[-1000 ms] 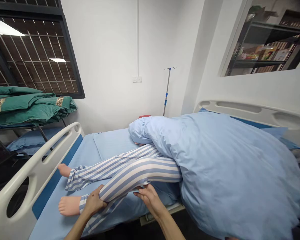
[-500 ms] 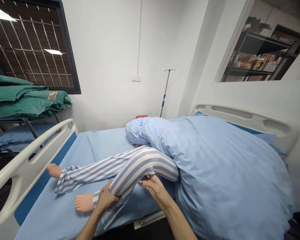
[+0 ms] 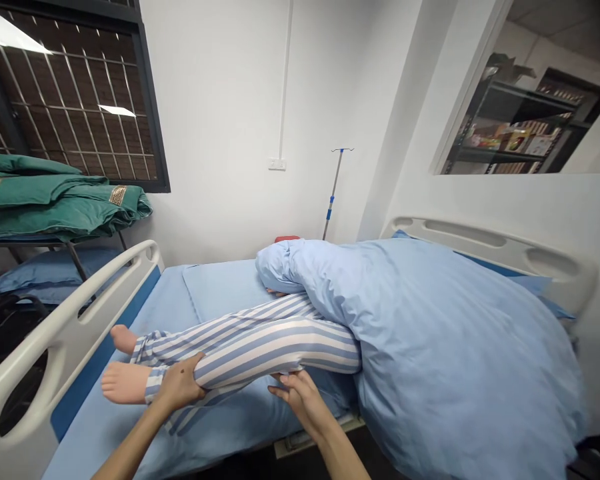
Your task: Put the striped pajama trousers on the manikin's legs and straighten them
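Note:
Two legs in blue-and-white striped pajama trousers lie on the bed, with smooth, doll-like bare feet; they look like a manikin's. My left hand (image 3: 183, 385) is closed around the near leg (image 3: 280, 347) just above its ankle, gripping the trouser cloth. The near foot (image 3: 125, 383) points left beyond it. Beneath the bent knee, my right hand (image 3: 300, 397) supports the same leg from below, some fingers hidden under it. Farther back, the other leg (image 3: 220, 331) stretches out flat. A light-blue quilt (image 3: 430, 333) covers everything above the thighs.
A pale footboard (image 3: 75, 327) stands at the left, a headboard (image 3: 480, 240) at the right. Behind the bed rises an IV pole (image 3: 334, 190). Green folded bedding (image 3: 65, 200) lies on a neighbouring bed. The mattress (image 3: 225, 280) has a light-blue sheet.
The near leg has been lowered and straightened, its knee less bent. Its foot has slid left, with my left hand moving along. My right hand stays under the knee.

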`<action>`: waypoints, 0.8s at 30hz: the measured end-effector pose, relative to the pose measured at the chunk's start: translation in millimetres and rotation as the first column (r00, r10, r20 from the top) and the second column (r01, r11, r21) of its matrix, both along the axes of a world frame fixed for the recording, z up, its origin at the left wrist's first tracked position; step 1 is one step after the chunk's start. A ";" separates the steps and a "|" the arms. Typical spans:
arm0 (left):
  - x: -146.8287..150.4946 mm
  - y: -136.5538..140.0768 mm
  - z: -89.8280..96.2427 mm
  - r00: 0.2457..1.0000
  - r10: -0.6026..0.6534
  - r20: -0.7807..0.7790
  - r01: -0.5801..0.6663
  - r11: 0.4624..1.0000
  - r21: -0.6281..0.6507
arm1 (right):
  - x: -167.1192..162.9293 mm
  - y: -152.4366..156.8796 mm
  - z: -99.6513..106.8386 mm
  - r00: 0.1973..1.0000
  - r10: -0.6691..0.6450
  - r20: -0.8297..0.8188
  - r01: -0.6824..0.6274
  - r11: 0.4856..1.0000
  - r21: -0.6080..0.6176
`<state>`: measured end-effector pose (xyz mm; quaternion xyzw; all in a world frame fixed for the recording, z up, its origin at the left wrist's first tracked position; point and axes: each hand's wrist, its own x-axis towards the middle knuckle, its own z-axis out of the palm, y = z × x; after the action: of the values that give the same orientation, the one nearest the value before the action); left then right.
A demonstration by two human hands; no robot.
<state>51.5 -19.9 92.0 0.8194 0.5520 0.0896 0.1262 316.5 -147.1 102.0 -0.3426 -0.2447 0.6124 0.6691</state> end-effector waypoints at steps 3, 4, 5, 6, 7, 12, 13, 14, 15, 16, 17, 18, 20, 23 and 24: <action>-30.7 -5.2 18.2 0.994 -0.008 -0.105 0.014 0.998 0.055 | -18.2 -0.8 -17.4 0.992 0.042 -0.115 -0.044 0.999 -0.013; -38.9 -8.4 25.7 0.990 -0.009 -0.144 0.018 0.998 0.067 | -24.7 -0.9 -22.9 0.986 0.057 -0.156 -0.061 0.998 -0.016; -45.7 -12.2 33.8 0.982 -0.012 -0.186 0.027 0.997 0.075 | -31.2 -0.7 -28.6 0.977 0.074 -0.199 -0.080 0.997 -0.021; -50.8 -16.5 42.1 0.974 -0.017 -0.227 0.037 0.996 0.085 | -37.5 -0.2 -34.5 0.966 0.090 -0.243 -0.099 0.995 -0.026; -54.3 -21.1 50.3 0.964 -0.022 -0.265 0.048 0.994 0.095 | -43.7 0.7 -41.1 0.952 0.107 -0.287 -0.122 0.992 -0.034; -55.2 -41.8 70.0 0.925 -0.034 -0.379 0.094 0.986 0.139 | -67.7 6.7 -81.5 0.873 0.184 -0.451 -0.245 0.966 -0.079; -54.5 -44.5 67.5 0.921 -0.036 -0.388 0.095 0.986 0.136 | -70.4 7.2 -89.4 0.864 0.188 -0.467 -0.254 0.964 -0.081; -54.3 -46.8 63.2 0.918 -0.035 -0.395 0.094 0.987 0.130 | -72.2 7.1 -96.2 0.857 0.189 -0.479 -0.257 0.963 -0.079; -54.6 -48.6 57.4 0.916 -0.033 -0.400 0.089 0.989 0.122 | -73.1 6.5 -101.8 0.853 0.188 -0.487 -0.258 0.963 -0.080; -55.5 -49.9 50.8 0.914 -0.028 -0.404 0.079 0.991 0.111 | -73.3 5.4 -105.8 0.852 0.186 -0.489 -0.258 0.962 -0.084; -56.9 -50.7 44.0 0.913 -0.021 -0.406 0.067 0.993 0.099 | -72.8 3.9 -108.3 0.854 0.183 -0.486 -0.259 0.961 -0.093; -58.7 -51.1 37.5 0.914 -0.015 -0.405 0.055 0.995 0.087 | -71.8 2.1 -109.1 0.858 0.183 -0.480 -0.263 0.959 -0.104; -62.8 -50.4 26.8 0.921 -0.003 -0.389 0.032 0.997 0.069 | -68.6 -1.6 -106.1 0.872 0.180 -0.455 -0.263 0.957 -0.127; -67.9 -45.5 17.1 0.944 0.008 -0.331 0.022 0.996 0.086 | -61.3 -6.0 -92.9 0.906 0.164 -0.391 -0.228 0.966 -0.125; -68.3 -42.8 14.9 0.953 0.011 -0.302 0.021 0.995 0.102 | -57.8 -6.8 -86.8 0.919 0.158 -0.362 -0.212 0.971 -0.114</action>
<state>-16.8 -62.7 106.9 0.8301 0.5575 -0.0085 -0.0024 258.7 -154.0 15.2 -0.2530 -0.1057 0.7409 0.6130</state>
